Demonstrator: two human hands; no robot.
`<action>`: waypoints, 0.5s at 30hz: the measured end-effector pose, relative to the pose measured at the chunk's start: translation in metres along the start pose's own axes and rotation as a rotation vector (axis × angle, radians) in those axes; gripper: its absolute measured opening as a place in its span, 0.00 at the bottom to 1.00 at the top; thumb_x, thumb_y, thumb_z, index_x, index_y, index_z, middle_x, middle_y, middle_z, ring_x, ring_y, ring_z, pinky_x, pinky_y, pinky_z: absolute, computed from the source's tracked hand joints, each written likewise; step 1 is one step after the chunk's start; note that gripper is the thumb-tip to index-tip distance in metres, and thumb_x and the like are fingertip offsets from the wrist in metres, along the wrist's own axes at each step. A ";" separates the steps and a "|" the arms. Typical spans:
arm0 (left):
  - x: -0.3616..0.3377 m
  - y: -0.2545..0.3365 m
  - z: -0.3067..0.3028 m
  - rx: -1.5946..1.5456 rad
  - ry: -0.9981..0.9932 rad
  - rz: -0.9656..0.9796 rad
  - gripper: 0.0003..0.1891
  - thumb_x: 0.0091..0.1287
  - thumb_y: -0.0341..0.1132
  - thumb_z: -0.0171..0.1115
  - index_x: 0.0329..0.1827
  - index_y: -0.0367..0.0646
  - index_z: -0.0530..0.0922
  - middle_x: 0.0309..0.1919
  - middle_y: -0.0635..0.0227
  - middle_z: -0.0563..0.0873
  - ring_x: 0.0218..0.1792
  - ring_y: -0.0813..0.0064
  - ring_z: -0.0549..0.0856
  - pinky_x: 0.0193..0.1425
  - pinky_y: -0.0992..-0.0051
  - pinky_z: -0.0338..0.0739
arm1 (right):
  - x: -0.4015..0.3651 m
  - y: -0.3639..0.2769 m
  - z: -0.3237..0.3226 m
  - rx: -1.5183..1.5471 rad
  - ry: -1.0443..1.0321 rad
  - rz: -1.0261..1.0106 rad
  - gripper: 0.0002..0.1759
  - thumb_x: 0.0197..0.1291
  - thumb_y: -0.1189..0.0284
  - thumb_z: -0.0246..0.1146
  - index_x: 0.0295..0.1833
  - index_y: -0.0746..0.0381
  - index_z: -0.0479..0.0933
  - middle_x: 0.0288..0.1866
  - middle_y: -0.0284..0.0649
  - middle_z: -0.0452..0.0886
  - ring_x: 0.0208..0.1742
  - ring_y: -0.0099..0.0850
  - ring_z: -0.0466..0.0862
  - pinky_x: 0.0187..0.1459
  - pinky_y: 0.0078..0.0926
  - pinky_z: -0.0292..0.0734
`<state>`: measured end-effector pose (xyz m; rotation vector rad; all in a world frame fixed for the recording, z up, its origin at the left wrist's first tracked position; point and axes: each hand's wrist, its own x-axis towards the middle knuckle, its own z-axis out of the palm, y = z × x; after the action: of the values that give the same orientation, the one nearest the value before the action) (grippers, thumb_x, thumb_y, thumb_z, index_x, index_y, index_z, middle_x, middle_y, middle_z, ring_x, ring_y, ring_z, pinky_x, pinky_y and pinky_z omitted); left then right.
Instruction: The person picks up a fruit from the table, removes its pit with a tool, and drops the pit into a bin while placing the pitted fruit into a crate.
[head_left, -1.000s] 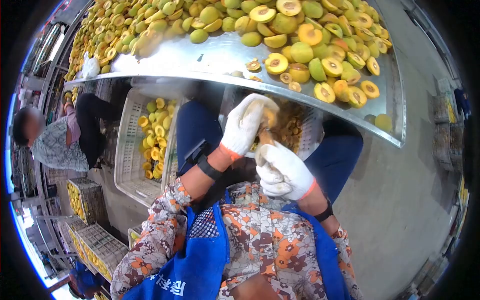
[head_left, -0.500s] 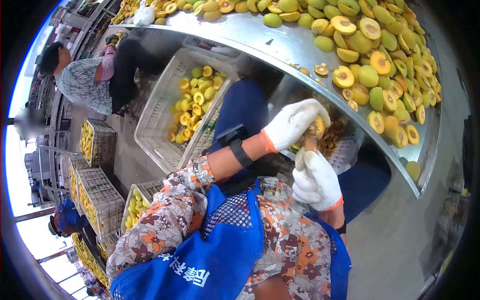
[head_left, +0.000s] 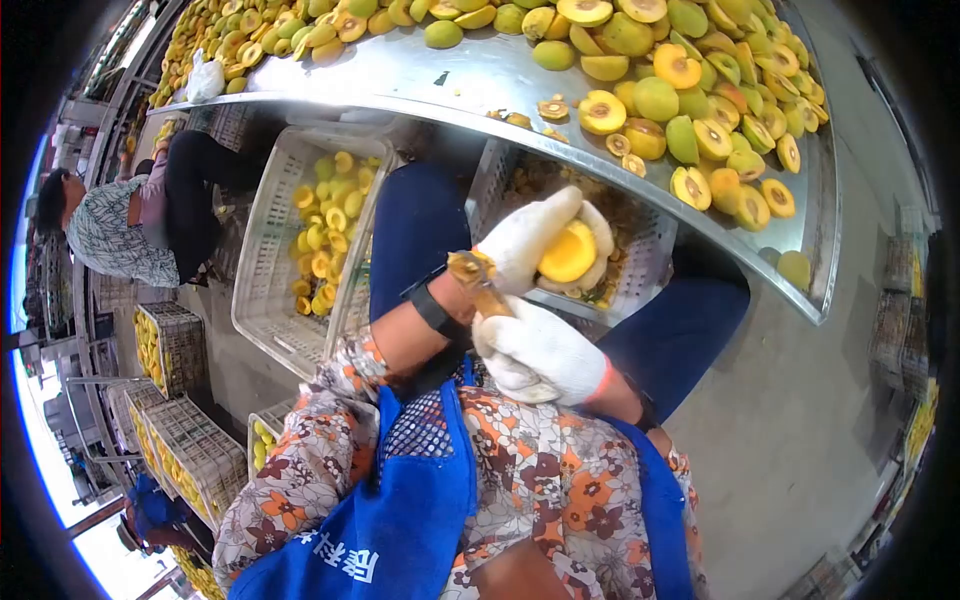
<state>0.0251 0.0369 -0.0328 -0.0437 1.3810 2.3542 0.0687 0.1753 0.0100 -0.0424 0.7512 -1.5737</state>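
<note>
My left hand, in a white glove, is closed around a halved yellow fruit that looks like a peach. The half's cut face points up and has a smooth hollow. Just below it, my right hand, also gloved, grips a short brown wooden-handled tool. A ragged brownish-yellow scrap sits at the tool's tip, close to my left wrist. The tip itself is hidden. Under my hands, between my knees, stands a pale crate with pit and flesh scraps in it.
A metal table heaped with whole and halved fruit runs across the top. Left of my knee, a white crate holds hollowed halves. More filled crates line the floor. A co-worker sits at far left.
The tool has come away from the fruit and swung left and down, with a scrap on its tip. My left hand has turned the half, showing its hollow. The whole view has shifted.
</note>
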 end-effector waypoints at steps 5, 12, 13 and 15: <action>-0.012 0.026 -0.039 0.163 0.310 0.125 0.28 0.85 0.51 0.39 0.47 0.39 0.83 0.33 0.66 0.87 0.32 0.74 0.86 0.36 0.78 0.81 | -0.029 -0.011 -0.023 0.012 0.228 -0.152 0.05 0.74 0.71 0.56 0.43 0.60 0.69 0.18 0.29 0.64 0.10 0.18 0.60 0.12 0.19 0.54; -0.076 0.102 -0.120 2.265 0.951 0.393 0.15 0.68 0.42 0.68 0.53 0.45 0.85 0.49 0.58 0.88 0.49 0.54 0.85 0.57 0.61 0.80 | -0.049 0.003 -0.074 -0.081 0.545 -0.154 0.09 0.76 0.64 0.59 0.47 0.56 0.68 0.21 0.26 0.68 0.14 0.16 0.64 0.15 0.18 0.58; -0.064 0.106 -0.110 2.267 0.946 0.407 0.15 0.68 0.42 0.68 0.53 0.45 0.85 0.49 0.58 0.88 0.49 0.54 0.85 0.57 0.61 0.80 | -0.046 0.006 -0.078 -0.080 0.548 -0.165 0.09 0.76 0.64 0.59 0.47 0.56 0.68 0.21 0.26 0.68 0.14 0.16 0.64 0.15 0.18 0.58; -0.024 0.107 -0.081 1.801 0.831 0.482 0.15 0.67 0.39 0.68 0.55 0.46 0.85 0.51 0.58 0.88 0.54 0.56 0.85 0.60 0.62 0.79 | -0.037 0.012 -0.081 -0.097 0.463 -0.177 0.11 0.76 0.62 0.60 0.47 0.56 0.68 0.22 0.26 0.70 0.15 0.17 0.66 0.16 0.18 0.61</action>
<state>-0.0056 -0.0849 0.0199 -0.1759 3.5669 0.3851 0.0489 0.2446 -0.0444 0.1959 1.2129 -1.7363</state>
